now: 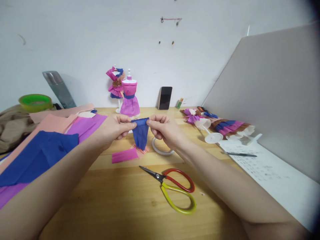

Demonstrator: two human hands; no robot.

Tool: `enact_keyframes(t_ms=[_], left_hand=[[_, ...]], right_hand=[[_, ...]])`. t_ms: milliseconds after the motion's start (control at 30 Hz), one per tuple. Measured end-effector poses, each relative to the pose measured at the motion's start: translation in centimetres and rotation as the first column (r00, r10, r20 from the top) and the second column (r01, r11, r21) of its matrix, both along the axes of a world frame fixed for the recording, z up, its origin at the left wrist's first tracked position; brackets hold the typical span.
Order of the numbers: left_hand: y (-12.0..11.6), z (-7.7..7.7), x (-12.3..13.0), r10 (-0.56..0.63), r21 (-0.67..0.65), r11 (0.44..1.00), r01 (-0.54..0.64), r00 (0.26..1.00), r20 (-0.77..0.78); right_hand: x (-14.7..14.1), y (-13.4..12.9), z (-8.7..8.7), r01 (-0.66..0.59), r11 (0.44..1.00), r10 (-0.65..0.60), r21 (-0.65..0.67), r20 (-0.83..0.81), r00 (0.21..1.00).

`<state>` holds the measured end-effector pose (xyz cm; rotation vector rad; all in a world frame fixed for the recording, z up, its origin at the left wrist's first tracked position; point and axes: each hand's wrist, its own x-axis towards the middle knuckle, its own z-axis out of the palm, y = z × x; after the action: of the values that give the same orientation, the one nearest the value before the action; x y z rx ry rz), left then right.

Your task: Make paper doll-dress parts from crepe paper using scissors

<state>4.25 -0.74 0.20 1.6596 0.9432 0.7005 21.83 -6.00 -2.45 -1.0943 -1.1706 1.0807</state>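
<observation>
A small piece of dark blue crepe paper hangs between my hands, its top edge folded over. My left hand pinches the upper left corner; my right hand pinches the upper right corner. Below it on the table lie a magenta paper strip and a pleated peach piece, partly covered. A white roll of tape rests under my right hand. Nearer to me are scissors with one red and one yellow handle. Behind my hands stands a mini dress form in a magenta and purple paper dress.
Crepe paper sheets pile up at left, near a green tape roll and a bottle. A second dressed form and a phone stand by the wall. At right lie a toppled form, a pen and written paper.
</observation>
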Motion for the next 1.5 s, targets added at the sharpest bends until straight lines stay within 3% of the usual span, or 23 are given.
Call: enact_keyframes(t_ms=[100, 300, 467, 633, 700, 767, 800, 867, 933, 1000, 1067, 1167, 1233, 1300, 1400, 1500], left_hand=[[0.2, -0.1, -0.1, -0.021, -0.003, 1.000, 0.022, 0.998, 0.051], [0.5, 0.1, -0.3, -0.027, -0.062, 0.997, 0.044, 0.967, 0.252], [1.4, 0.0, -0.8, 0.038, -0.050, 0.998, -0.022, 0.941, 0.336], [2.0, -0.5, -0.9, 0.126, -0.007, 0.992, -0.129, 0.951, 0.281], [1.6, -0.5, -0.7, 0.227, 0.108, 0.959, -0.263, 0.937, 0.266], [1.0, -0.3, -0.6, 0.310, 0.318, 0.867, -0.383, 0.915, 0.258], [0.5, -0.1, -0.5, 0.307, 0.446, 0.808, -0.384, 0.922, 0.237], [-0.4, 0.1, -0.2, 0.214, 0.659, 0.712, -0.243, 0.969, 0.126], [-1.1, 0.1, 0.1, 0.058, 0.718, 0.696, -0.014, 0.998, -0.037], [-1.5, -0.1, 0.5, -0.095, 0.609, 0.777, 0.163, 0.985, -0.142], [-1.6, -0.4, 0.8, -0.184, 0.409, 0.883, 0.231, 0.971, -0.150], [-1.5, -0.6, 0.9, -0.101, 0.163, 0.981, 0.102, 0.995, -0.017], [-1.4, -0.6, 0.9, 0.022, 0.054, 0.998, -0.027, 0.995, 0.094], [-1.3, -0.7, 0.9, 0.113, -0.023, 0.994, -0.111, 0.974, 0.196], [-1.2, -1.1, 1.2, 0.165, -0.081, 0.986, -0.147, 0.938, 0.306], [-1.5, -1.5, 1.6, 0.161, -0.132, 0.984, -0.122, 0.923, 0.351]], right_hand=[[0.0, 0.0, -0.1, -0.027, 0.999, 0.026, 0.018, 0.040, 0.999], [0.3, 0.8, -1.0, -0.080, 0.991, 0.048, 0.108, 0.270, 0.962], [1.1, 1.3, -1.2, -0.093, 0.996, 0.094, -0.016, 0.161, 0.983], [1.5, 1.1, -0.7, -0.076, 0.997, 0.077, -0.015, 0.110, 0.991], [1.5, 1.1, -0.5, -0.083, 0.996, 0.085, -0.024, 0.115, 0.990], [1.5, 0.9, -0.3, -0.090, 0.996, 0.090, -0.012, 0.161, 0.983], [1.5, 0.7, -0.1, -0.100, 0.995, 0.099, -0.002, 0.200, 0.975], [1.4, 0.2, 0.3, -0.167, 0.986, 0.157, 0.011, 0.290, 0.944], [1.2, -0.3, 0.7, -0.261, 0.965, 0.240, 0.012, 0.361, 0.901], [1.0, -0.7, 1.0, -0.310, 0.950, 0.280, 0.017, 0.387, 0.879], [1.0, -0.9, 1.2, -0.266, 0.962, 0.228, 0.058, 0.362, 0.904], [1.2, -0.6, 1.3, -0.071, 0.979, 0.024, 0.193, 0.233, 0.972], [1.5, -0.3, 1.2, 0.008, 0.978, -0.033, 0.207, 0.117, 0.993], [1.5, -0.1, 1.0, -0.030, 0.989, 0.023, 0.146, 0.047, 0.999], [1.0, 0.1, 0.4, -0.103, 0.992, 0.096, 0.077, 0.087, 0.992], [0.2, 0.3, -0.4, -0.052, 0.997, 0.042, 0.064, 0.148, 0.988]])
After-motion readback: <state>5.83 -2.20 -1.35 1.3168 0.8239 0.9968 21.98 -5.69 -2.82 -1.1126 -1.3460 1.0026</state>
